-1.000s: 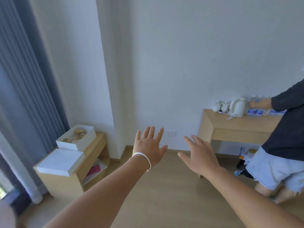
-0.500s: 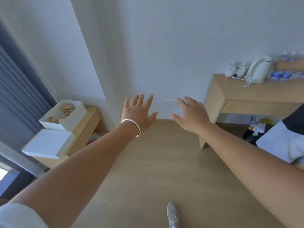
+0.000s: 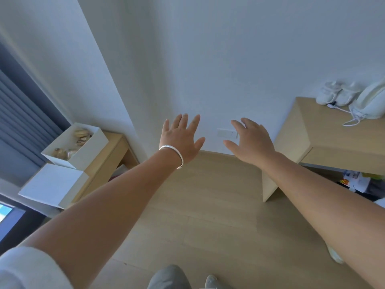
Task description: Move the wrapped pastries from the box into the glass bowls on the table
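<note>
Clearly my left hand (image 3: 181, 138) is nearer the box (image 3: 76, 146) at mid-left of frame; right hand (image 3: 250, 140) farther; both spread wide, holding nothing.

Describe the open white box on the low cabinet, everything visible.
The white box is rectangular, lidless and looks like stiff card. It sits flat on the far end of the low wooden cabinet, beside the grey curtain. Inside lie several tan wrapped pastries, too blurred to count. Its near corner meets a flat white lid-like piece. Neither hand touches it.
</note>
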### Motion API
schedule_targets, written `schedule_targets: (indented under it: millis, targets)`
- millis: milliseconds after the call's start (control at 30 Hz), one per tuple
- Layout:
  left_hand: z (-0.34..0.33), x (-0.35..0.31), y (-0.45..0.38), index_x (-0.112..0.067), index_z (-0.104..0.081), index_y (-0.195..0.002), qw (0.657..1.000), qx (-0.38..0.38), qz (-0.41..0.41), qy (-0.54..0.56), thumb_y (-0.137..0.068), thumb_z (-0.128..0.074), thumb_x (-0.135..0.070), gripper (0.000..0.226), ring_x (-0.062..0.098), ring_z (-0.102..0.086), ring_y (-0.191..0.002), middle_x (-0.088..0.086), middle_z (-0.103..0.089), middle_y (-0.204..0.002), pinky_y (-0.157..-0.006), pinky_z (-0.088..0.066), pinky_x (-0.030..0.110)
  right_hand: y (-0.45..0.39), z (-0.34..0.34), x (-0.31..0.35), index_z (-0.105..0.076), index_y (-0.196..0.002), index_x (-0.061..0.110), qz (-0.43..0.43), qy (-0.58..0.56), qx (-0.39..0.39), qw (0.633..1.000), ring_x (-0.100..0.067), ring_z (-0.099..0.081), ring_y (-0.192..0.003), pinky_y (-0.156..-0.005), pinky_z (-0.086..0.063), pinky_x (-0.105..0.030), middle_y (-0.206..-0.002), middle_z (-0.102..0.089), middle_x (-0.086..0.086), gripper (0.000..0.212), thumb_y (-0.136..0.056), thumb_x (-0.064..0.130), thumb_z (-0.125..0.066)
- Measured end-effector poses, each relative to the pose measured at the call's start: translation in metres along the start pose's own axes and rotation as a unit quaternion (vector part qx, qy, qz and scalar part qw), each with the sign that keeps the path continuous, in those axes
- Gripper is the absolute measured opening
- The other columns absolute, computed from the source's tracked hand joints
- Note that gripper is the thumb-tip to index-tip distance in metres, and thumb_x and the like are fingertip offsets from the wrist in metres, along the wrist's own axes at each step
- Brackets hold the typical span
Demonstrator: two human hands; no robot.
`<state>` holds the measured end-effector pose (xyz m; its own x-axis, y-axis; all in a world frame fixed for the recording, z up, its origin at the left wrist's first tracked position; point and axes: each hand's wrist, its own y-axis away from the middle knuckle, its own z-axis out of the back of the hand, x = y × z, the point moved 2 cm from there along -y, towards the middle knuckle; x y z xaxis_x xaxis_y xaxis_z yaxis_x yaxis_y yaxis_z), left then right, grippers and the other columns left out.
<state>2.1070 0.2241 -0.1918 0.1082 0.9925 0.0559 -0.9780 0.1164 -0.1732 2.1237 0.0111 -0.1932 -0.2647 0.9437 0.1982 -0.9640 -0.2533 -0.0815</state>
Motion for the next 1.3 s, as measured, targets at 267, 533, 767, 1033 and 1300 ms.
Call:
schedule_targets:
  millis: [267, 533, 767, 1033, 1300]
  targets:
    - [-0.044, 0.048, -0.067, -0.029, -0.002, -0.150, 0.999, 0.022, 0.027, 0.012, -0.093, -0.026, -0.059, 0.069, 0.024, -0.008, -0.145, 0.009, -0.016, -0.158, -0.116, -0.006, 0.049, -0.097, -0.029, 0.015, -0.025, -0.152, 0.022, 0.023, 0.006, 0.022, 0.999, -0.026, -0.018, -0.147, -0.118, -0.015, -0.045, -0.159, -0.023, -0.012, 0.071, -0.093, 0.057, -0.044]
    - [-0.075, 0.160, -0.147, -0.028, 0.000, -0.151, 0.996, 0.014, 0.082, 0.031, -0.094, -0.025, -0.058, 0.068, 0.024, -0.007, -0.145, 0.008, -0.015, -0.158, -0.116, -0.006, 0.049, -0.236, -0.055, 0.088, -0.022, -0.153, 0.022, 0.072, 0.033, 0.038, 0.996, -0.025, -0.017, -0.147, -0.119, -0.013, -0.045, -0.160, -0.021, -0.012, 0.072, -0.093, 0.058, -0.042]
    - [-0.087, 0.305, -0.175, -0.029, 0.001, -0.151, 0.985, 0.009, 0.174, 0.011, -0.094, -0.020, -0.060, 0.068, 0.025, -0.006, -0.146, 0.008, -0.012, -0.159, -0.116, -0.006, 0.050, -0.354, -0.088, 0.208, -0.023, -0.152, 0.021, 0.163, 0.035, 0.059, 0.984, -0.026, -0.017, -0.147, -0.118, -0.014, -0.044, -0.159, -0.022, -0.012, 0.072, -0.093, 0.058, -0.043]
    - [-0.091, 0.439, -0.118, -0.028, -0.005, -0.150, 0.946, 0.013, 0.323, -0.024, -0.093, -0.024, -0.058, 0.067, 0.026, -0.012, -0.144, 0.008, -0.021, -0.156, -0.115, -0.013, 0.050, -0.413, -0.132, 0.362, -0.023, -0.152, 0.021, 0.308, 0.010, 0.091, 0.947, -0.026, -0.019, -0.146, -0.117, -0.017, -0.043, -0.158, -0.023, -0.014, 0.073, -0.092, 0.057, -0.045]
    - [-0.095, 0.521, -0.061, -0.028, -0.008, -0.149, 0.890, 0.029, 0.452, -0.058, -0.093, -0.025, -0.059, 0.066, 0.027, -0.015, -0.144, 0.007, -0.023, -0.156, -0.115, -0.013, 0.052, -0.440, -0.172, 0.489, -0.027, -0.151, 0.022, 0.444, -0.035, 0.117, 0.888, -0.027, -0.021, -0.145, -0.118, -0.016, -0.046, -0.158, -0.026, -0.012, 0.071, -0.092, 0.056, -0.047]
